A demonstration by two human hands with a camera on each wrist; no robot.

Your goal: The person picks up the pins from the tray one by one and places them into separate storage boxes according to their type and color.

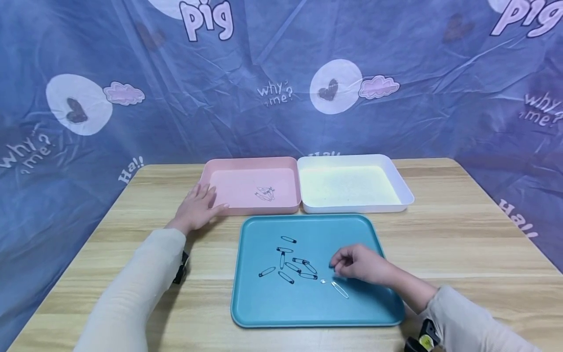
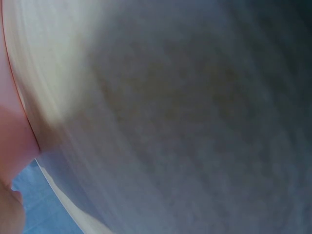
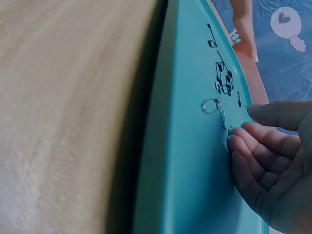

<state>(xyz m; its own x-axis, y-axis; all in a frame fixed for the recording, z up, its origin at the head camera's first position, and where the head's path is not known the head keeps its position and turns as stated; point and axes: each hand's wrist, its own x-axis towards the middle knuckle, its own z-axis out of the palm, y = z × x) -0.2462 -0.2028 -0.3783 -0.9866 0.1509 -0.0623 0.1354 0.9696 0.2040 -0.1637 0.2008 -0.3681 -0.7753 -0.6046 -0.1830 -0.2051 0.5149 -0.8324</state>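
Note:
Over the right half of a teal tray (image 1: 272,310) hovers my right hand (image 1: 362,264), fingers loosely bent. The right wrist view shows a gap between thumb and fingertips with nothing in it. Just below the fingers lies a silver safety pin (image 1: 340,290), beside a tiny pale bit (image 1: 323,281) too small to identify. Several black safety pins (image 1: 286,277) are scattered to its left on the tray. My left hand (image 1: 195,210) rests at the left edge of a pink tray (image 1: 246,211), fingers spread. Several silver safety pins (image 1: 265,194) lie in a small pile inside it.
A white tray (image 1: 400,208) touches the pink one on its right, behind the teal tray. All stand on a wooden table (image 1: 462,230). A blue printed cloth (image 1: 246,117) hangs behind. The left wrist view is mostly blurred tabletop (image 2: 170,122).

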